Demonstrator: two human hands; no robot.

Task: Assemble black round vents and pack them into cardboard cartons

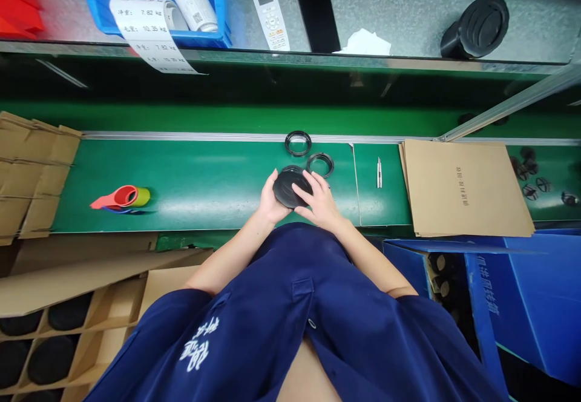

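Observation:
A black round lid (290, 189) is held in front of my body, just above the near edge of the green bench. My left hand (271, 199) grips it by its left edge, fingers curled underneath. From the right, my right hand (320, 199) has its fingers over the lid's top and right edge. Just beyond the hands, a black ring (298, 143) lies on the bench. Another black ring (320, 164) sits nearer, close to my right fingers. Part of a further dark rim (290, 168) shows behind the lid, mostly hidden by it.
A tape dispenser (124, 197) lies to the left and a utility knife (379, 172) to the right. Flat cardboard (463, 190) is stacked farther right. A divided carton (113, 305) holds black round pieces at lower left. A shelf (417, 2) overhangs the back.

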